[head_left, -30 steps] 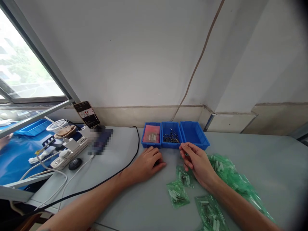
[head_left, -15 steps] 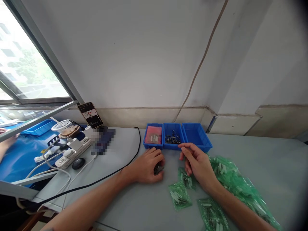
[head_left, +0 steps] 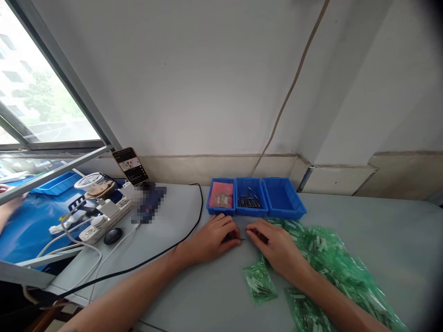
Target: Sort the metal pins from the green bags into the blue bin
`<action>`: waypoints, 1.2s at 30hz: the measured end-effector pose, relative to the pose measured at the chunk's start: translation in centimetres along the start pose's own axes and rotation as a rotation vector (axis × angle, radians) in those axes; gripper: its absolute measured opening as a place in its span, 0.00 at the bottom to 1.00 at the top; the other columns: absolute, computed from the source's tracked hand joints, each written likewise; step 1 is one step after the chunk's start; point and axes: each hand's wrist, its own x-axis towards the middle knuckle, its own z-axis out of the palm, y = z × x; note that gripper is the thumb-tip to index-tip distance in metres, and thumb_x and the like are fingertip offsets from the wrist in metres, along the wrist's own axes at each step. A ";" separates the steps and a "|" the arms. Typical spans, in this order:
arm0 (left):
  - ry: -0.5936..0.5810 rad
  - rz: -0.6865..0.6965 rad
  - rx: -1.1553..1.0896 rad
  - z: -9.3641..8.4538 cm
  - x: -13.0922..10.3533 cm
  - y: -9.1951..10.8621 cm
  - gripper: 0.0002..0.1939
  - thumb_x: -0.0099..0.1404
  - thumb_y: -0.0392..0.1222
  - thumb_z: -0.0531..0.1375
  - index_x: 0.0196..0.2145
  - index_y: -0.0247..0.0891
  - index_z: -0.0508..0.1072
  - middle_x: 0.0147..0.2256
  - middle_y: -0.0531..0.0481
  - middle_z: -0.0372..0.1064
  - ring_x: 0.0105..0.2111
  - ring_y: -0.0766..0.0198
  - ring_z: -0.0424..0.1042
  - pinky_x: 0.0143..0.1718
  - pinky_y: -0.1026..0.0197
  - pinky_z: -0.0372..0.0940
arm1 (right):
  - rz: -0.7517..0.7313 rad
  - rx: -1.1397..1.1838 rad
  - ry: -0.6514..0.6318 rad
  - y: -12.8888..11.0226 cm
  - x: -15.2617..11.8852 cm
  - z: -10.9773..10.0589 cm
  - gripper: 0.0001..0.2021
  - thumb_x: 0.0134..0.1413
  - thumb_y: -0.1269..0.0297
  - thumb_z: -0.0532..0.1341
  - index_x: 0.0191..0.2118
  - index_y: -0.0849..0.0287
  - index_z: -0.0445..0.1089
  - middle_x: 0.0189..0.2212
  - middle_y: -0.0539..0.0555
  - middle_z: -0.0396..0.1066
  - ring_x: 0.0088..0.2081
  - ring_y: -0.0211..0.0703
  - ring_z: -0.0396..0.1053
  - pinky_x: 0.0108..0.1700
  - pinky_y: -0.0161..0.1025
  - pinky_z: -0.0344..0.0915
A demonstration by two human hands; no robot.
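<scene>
My left hand (head_left: 221,237) rests on the grey table in front of the blue bins, its fingers curled round small dark metal pieces, one of which pokes out towards the right. Just across from it is my right hand (head_left: 273,244), thumb and index finger drawn together near that tip; whether anything is between them is too small to tell. A green packet (head_left: 259,282) of small parts lies below my right hand, and another packet (head_left: 306,311) is beside my right forearm. The middle blue bin (head_left: 251,212) holds loose dark metal pieces.
The left blue bin (head_left: 221,211) holds a pink packet; the right blue bin (head_left: 286,213) stands beside the middle one. Many green bags (head_left: 339,263) are heaped at right. A black cable (head_left: 152,256), power strip (head_left: 104,221) and phone (head_left: 130,166) are at left. Another person's hand (head_left: 10,203) shows far left.
My right hand has moved left and down from the bins towards my left hand, and its fingers have drawn together. A dark tip now sticks out from my left fingers.
</scene>
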 end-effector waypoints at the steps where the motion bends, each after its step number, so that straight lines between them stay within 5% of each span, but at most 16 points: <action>1: 0.006 -0.012 -0.008 0.1 0.0 -0.1 0.09 0.78 0.49 0.61 0.44 0.40 0.70 0.43 0.48 0.70 0.44 0.57 0.66 0.48 0.56 0.61 | -0.040 -0.048 -0.019 0.1 0.0 0.1 0.09 0.73 0.65 0.58 0.44 0.53 0.76 0.40 0.54 0.76 0.43 0.50 0.74 0.46 0.45 0.69; 11: -0.001 0.010 -0.006 0.2 0.1 -0.3 0.12 0.76 0.51 0.63 0.41 0.40 0.71 0.42 0.49 0.71 0.45 0.57 0.66 0.48 0.57 0.61 | -0.115 -0.247 -0.149 0.0 0.1 0.6 0.07 0.73 0.70 0.59 0.41 0.55 0.73 0.40 0.53 0.72 0.40 0.47 0.73 0.41 0.41 0.69; 15: -0.004 0.023 0.022 -0.3 0.1 0.2 0.05 0.73 0.39 0.64 0.42 0.40 0.70 0.41 0.49 0.70 0.43 0.57 0.66 0.49 0.56 0.61 | -0.169 -0.366 -0.144 0.0 0.0 0.6 0.06 0.73 0.71 0.59 0.41 0.56 0.70 0.39 0.54 0.71 0.39 0.48 0.74 0.40 0.41 0.70; 18: -0.002 0.021 0.036 -0.4 0.1 0.5 0.08 0.67 0.32 0.63 0.42 0.40 0.69 0.41 0.49 0.71 0.42 0.57 0.66 0.49 0.55 0.61 | -0.184 -0.406 -0.137 0.0 0.0 0.5 0.05 0.73 0.71 0.59 0.41 0.56 0.70 0.39 0.54 0.71 0.39 0.48 0.75 0.39 0.41 0.70; 26: 0.030 -0.014 0.021 0.3 0.1 0.2 0.02 0.76 0.39 0.60 0.43 0.40 0.69 0.40 0.49 0.69 0.42 0.57 0.66 0.48 0.55 0.62 | -0.227 -0.441 -0.142 -0.2 -0.2 0.5 0.06 0.75 0.68 0.56 0.41 0.55 0.68 0.40 0.55 0.71 0.38 0.49 0.76 0.37 0.41 0.70; 36: 0.034 -0.038 0.008 0.1 0.1 0.0 0.06 0.77 0.43 0.60 0.41 0.40 0.68 0.41 0.48 0.68 0.43 0.57 0.66 0.46 0.56 0.63 | -0.010 -0.080 0.042 -0.2 0.0 -0.1 0.09 0.76 0.65 0.50 0.40 0.52 0.64 0.36 0.51 0.72 0.35 0.45 0.72 0.37 0.39 0.67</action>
